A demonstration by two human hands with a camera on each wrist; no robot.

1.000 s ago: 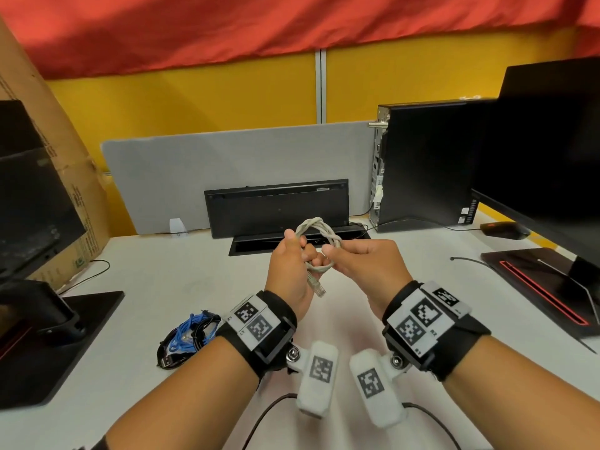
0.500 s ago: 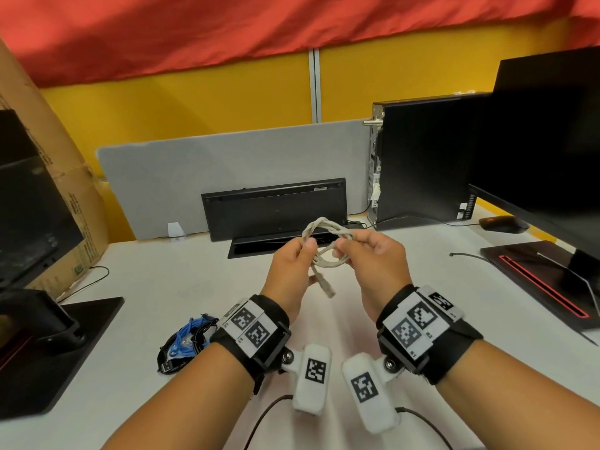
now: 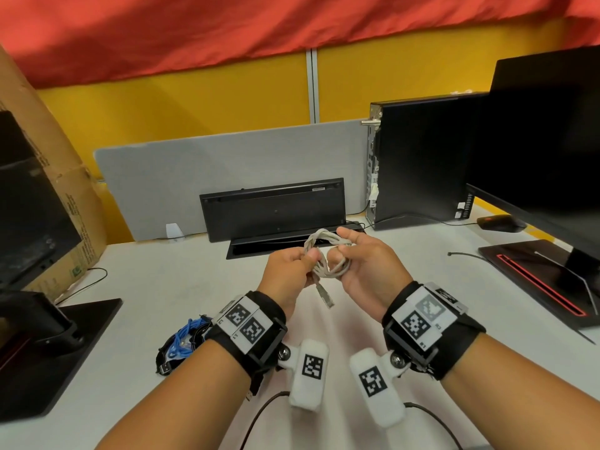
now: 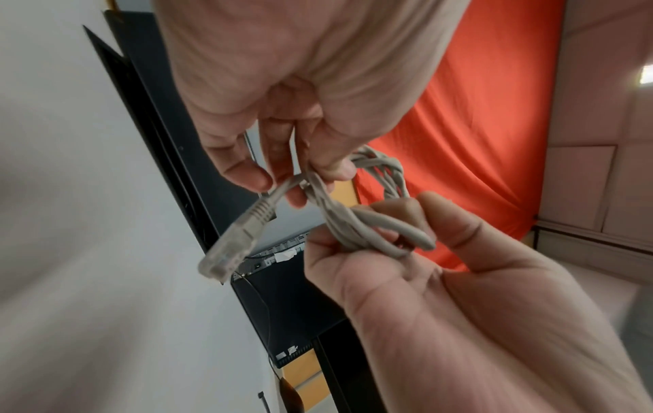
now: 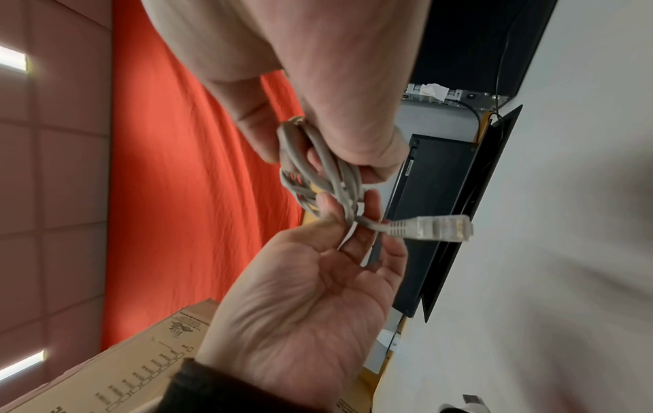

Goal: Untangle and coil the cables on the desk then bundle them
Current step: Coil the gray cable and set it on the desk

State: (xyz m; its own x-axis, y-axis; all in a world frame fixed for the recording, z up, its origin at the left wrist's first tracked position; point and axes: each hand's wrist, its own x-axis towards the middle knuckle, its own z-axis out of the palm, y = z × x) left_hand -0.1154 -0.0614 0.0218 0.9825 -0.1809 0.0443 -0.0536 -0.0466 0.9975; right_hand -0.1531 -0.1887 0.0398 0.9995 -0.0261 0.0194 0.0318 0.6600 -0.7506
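A grey network cable (image 3: 328,253) is wound into a small coil and held in the air above the white desk (image 3: 181,287). My left hand (image 3: 306,259) pinches the coil's left side between thumb and fingers. The cable's clear plug (image 3: 325,295) hangs free just below that pinch, also seen as the plug (image 4: 233,243) and the plug (image 5: 436,227). My right hand (image 3: 344,251) grips the coil's right side with its fingers curled through the loops (image 4: 374,226). A second bundle of blue and black cables (image 3: 183,344) lies on the desk by my left wrist.
A black keyboard (image 3: 272,209) leans against the grey divider (image 3: 227,164), with a cable slot (image 3: 276,250) in front. On the right are a PC tower (image 3: 422,157), a mouse (image 3: 500,222) and a monitor (image 3: 545,141). Left stand another monitor base (image 3: 48,345) and a cardboard box (image 3: 65,206).
Both hands kept hold of the grey coil and turned it slightly. The right hand's fingers worked further into the loops, and the plug end now hangs lower under the left hand.
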